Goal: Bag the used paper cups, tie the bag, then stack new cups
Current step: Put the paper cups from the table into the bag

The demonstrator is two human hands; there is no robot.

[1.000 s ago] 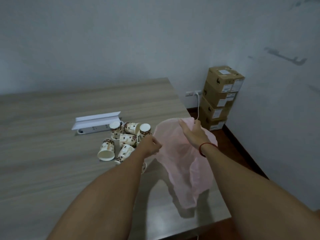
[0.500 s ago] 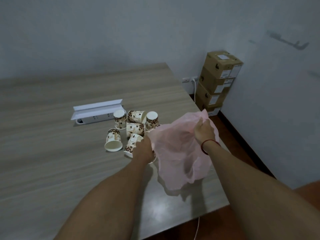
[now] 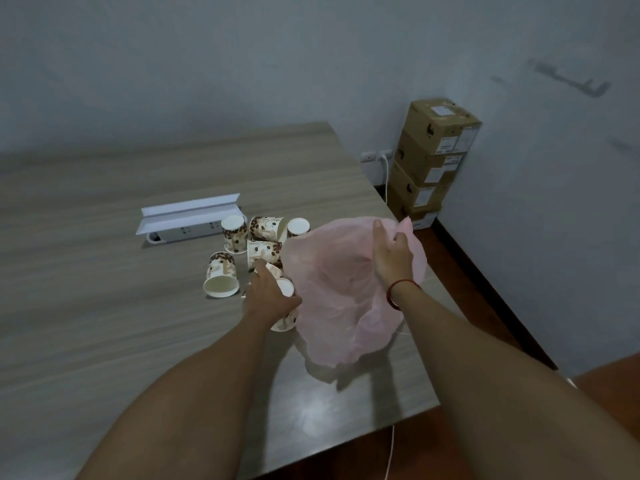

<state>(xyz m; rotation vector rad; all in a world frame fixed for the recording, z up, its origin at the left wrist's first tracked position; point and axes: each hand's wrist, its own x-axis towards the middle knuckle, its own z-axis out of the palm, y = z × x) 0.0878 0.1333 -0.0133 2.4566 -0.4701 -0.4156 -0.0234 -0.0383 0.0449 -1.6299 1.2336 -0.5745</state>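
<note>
Left hand point(image 3: 270, 296) grips a cup point(image 3: 286, 288) just left of the bag point(image 3: 329, 289); right hand point(image 3: 391, 258) pinches its far rim.

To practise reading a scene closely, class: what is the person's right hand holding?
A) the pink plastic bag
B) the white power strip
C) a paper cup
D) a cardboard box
A: the right hand grips the upper edge of the pink plastic bag, with its thumb and fingers closed on the thin plastic.
</note>
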